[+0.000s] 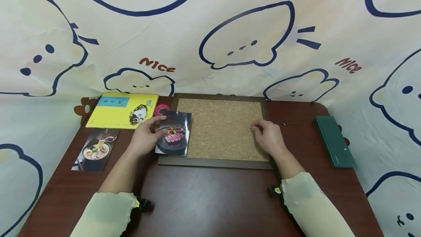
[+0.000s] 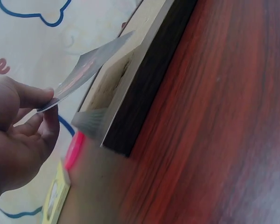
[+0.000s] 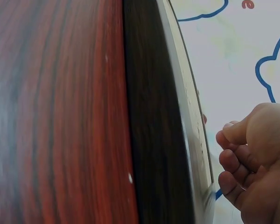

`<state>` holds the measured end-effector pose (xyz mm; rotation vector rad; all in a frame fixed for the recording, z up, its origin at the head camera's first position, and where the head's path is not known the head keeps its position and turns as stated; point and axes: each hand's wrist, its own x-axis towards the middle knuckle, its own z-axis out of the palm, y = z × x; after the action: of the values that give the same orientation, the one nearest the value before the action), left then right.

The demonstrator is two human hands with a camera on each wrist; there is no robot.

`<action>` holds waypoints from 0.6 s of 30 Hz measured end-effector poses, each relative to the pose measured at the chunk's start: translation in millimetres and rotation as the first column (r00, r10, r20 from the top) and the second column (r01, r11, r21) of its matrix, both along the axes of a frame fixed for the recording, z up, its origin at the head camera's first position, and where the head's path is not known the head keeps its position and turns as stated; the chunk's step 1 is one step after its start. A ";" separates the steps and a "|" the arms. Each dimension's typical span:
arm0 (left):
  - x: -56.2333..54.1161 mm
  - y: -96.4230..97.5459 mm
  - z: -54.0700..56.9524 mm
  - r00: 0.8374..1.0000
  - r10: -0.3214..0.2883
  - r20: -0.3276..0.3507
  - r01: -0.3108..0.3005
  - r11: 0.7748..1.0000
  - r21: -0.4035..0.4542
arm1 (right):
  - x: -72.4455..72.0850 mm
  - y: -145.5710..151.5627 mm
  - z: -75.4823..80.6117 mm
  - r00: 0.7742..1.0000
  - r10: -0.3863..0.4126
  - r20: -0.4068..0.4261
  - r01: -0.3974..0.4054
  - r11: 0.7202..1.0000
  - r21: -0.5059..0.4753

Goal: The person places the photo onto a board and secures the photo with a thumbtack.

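Observation:
My left hand (image 1: 146,136) pinches a photo card (image 1: 174,140) of sliced meat on a dark plate by its left edge. The card is tilted over the left side of a framed cork board (image 1: 223,131); in the left wrist view, the photo card (image 2: 86,70) bends slightly between thumb and fingers. Over the board's right side, my right hand (image 1: 269,138) has its fingers curled, thumb against the index finger. In the right wrist view, the right hand (image 3: 266,158) shows nothing visible between its fingertips; a tiny thing there could be hidden.
At the back left lies a yellow book (image 1: 115,111), beside a pink roll of tape (image 1: 161,109). A second photo card (image 1: 97,151) of a noodle bowl lies before the book. One small round thing (image 1: 284,124) sits right of the board. A green case (image 1: 334,141) lies at the right edge.

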<state>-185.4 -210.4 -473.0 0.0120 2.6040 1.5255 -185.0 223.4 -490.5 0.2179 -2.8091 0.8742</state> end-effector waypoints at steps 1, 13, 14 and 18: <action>-1.0 2.1 -0.3 1.000 -0.001 0.004 0.001 1.000 -0.002 | 0.1 -2.3 0.1 1.000 0.000 0.000 0.000 1.000 0.000; -13.7 26.8 -7.1 0.999 -0.029 0.029 0.030 0.999 -0.019 | -5.8 -33.2 0.8 1.000 0.026 -0.002 -0.026 0.998 -0.049; -14.7 28.4 -7.9 0.999 -0.032 0.033 0.033 0.999 -0.021 | -6.5 -35.2 1.0 1.000 0.027 0.001 -0.027 0.998 -0.053; -17.8 34.5 -9.4 0.998 -0.043 0.046 0.043 0.999 -0.008 | -9.2 -42.3 2.9 0.999 0.031 0.011 -0.030 0.997 -0.077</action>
<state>-203.2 -175.9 -482.4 0.0316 2.5579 1.4826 -194.2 181.0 -487.7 0.2451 -2.7834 0.9918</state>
